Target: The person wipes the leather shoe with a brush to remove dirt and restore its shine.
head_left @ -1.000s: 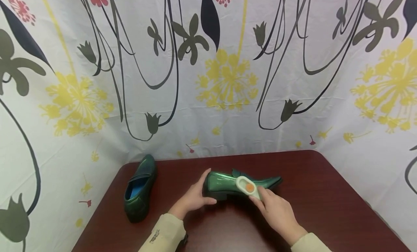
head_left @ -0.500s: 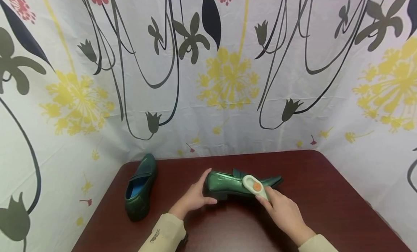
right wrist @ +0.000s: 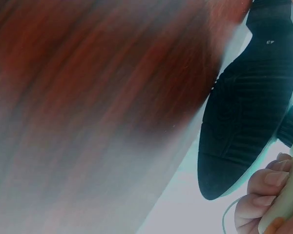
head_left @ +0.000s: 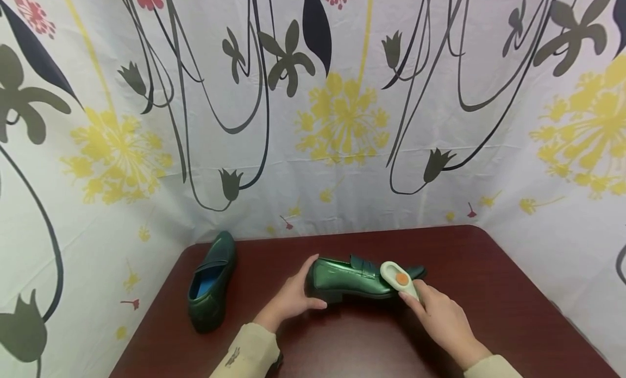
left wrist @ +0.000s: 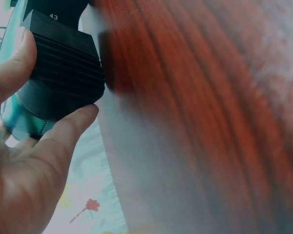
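A shiny green loafer [head_left: 342,277] is held above the table on its side, toe to the right. My left hand [head_left: 290,294] grips its heel end, and the left wrist view has the fingers and thumb around the black heel [left wrist: 63,68]. In my right hand [head_left: 442,315] is a pale green brush [head_left: 402,279] with an orange spot, pinched by the handle. Its head lies against the upper near the toe. Dark bristles [right wrist: 290,126] meet the upper's edge in the right wrist view, where the ridged black sole [right wrist: 246,107] faces the camera.
A second green loafer [head_left: 219,258] with a blue insole stands upright at the table's left side. The dark red-brown table [head_left: 489,291] has rounded far corners. Behind it hangs a white floral curtain [head_left: 313,199].
The brush and my right hand have slid rightward along the loafer, from its middle toward the toe. My left hand keeps its grip on the heel, nearly unmoved.
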A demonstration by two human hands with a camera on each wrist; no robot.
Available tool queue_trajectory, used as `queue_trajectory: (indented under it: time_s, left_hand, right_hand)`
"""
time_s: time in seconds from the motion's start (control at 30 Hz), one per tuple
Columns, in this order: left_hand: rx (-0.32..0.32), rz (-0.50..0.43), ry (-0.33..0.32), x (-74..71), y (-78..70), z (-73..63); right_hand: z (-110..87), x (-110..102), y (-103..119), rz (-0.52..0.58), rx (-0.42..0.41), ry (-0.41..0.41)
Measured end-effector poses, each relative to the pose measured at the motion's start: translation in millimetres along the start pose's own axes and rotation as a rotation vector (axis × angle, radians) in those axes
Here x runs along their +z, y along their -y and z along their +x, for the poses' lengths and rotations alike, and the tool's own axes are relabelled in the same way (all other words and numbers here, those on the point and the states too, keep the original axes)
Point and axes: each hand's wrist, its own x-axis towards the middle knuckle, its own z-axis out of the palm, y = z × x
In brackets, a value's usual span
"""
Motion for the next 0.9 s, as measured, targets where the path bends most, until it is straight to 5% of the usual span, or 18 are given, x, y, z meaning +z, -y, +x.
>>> queue_trajectory:
  time_s: [0.9]
  left_hand:
    - [0.011,-0.014,-0.012,1.1,-0.1,-1.9]
  right_hand:
    - [9.4,-14,-35,-0.007,0.070,0.071]
